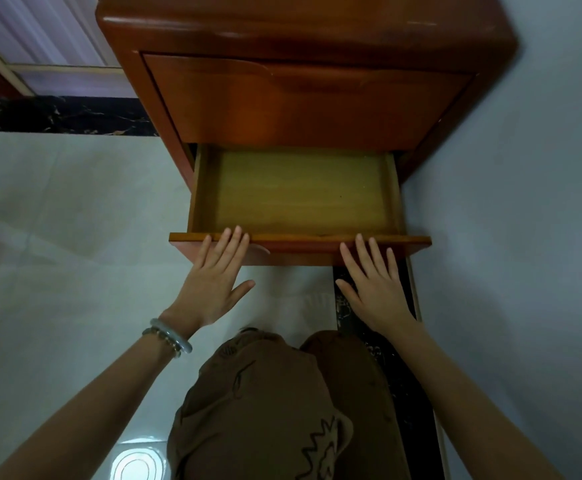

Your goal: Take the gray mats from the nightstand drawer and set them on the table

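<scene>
The orange-brown wooden nightstand (303, 32) stands against the wall. Its lower drawer (300, 239) is pulled out, and only its bare yellowish wooden bottom (296, 192) shows inside. No gray mats are in view. My left hand (213, 282) lies flat with fingers spread, fingertips touching the left part of the drawer's front panel. My right hand (372, 285) is flat too, fingertips on the right part of that panel. Neither hand holds anything. The upper drawer (303, 98) is closed.
A pale wall (524, 202) runs along the right of the nightstand. White glossy floor tiles (57, 220) spread to the left, with a dark marble strip (57, 114) at the back. My knees in brown trousers (282, 410) are below the drawer.
</scene>
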`<state>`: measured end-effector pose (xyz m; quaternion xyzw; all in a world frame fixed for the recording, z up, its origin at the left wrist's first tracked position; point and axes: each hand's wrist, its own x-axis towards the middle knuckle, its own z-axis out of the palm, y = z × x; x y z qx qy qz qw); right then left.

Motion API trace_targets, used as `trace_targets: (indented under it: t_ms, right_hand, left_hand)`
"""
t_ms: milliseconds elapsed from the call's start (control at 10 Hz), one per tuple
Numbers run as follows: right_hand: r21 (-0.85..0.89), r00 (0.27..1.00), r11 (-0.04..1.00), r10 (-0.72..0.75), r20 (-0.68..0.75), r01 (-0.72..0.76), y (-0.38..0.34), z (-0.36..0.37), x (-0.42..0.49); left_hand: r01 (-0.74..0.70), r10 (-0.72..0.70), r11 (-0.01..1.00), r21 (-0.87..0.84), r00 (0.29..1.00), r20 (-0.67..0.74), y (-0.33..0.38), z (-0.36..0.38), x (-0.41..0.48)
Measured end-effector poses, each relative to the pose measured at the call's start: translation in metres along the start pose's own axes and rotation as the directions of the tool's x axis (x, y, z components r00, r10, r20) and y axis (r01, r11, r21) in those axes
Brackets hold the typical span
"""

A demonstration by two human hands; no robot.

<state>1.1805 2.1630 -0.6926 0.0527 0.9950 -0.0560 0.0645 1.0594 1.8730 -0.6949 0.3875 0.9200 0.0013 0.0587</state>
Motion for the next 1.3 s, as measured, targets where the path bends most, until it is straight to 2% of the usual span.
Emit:
trace_targets:
  t_ms: [200, 800, 1100, 1200, 1300]
  right_hand:
    - [-0.035, 1.0, 0.999, -0.003, -0.03, 0.002, 0.006, 0.007, 0.021]
    - [-0.203, 0.993, 0.977, 0.052, -0.104, -0.072, 0.027, -0.002, 0.169]
    - [-0.246, 0.985, 0.962, 0.087, -0.146, -0.121, 0.024, 0.006, 0.193]
    - [-0.257, 0.987, 0.959, 0.09, -0.134, -0.122, 0.021, 0.007, 0.19]
    - [-0.254, 0.991, 0.959, 0.115, -0.062, -0.127, 0.018, -0.007, 0.188]
  left_hand:
    - [-0.004, 0.005, 1.0, 0.027, 0.999, -0.037, -0.011, 0.006, 0.02]
    - [0.036, -0.014, 0.994, 0.106, 0.98, -0.198, -0.076, 0.006, 0.159]
    - [0.07, -0.005, 0.972, 0.225, 0.96, -0.279, -0.087, 0.028, 0.174]
    - [0.07, -0.005, 0.973, 0.219, 0.959, -0.284, -0.086, 0.028, 0.174]
    - [0.095, -0.058, 0.98, 0.173, 0.977, -0.207, -0.079, 0.011, 0.164]
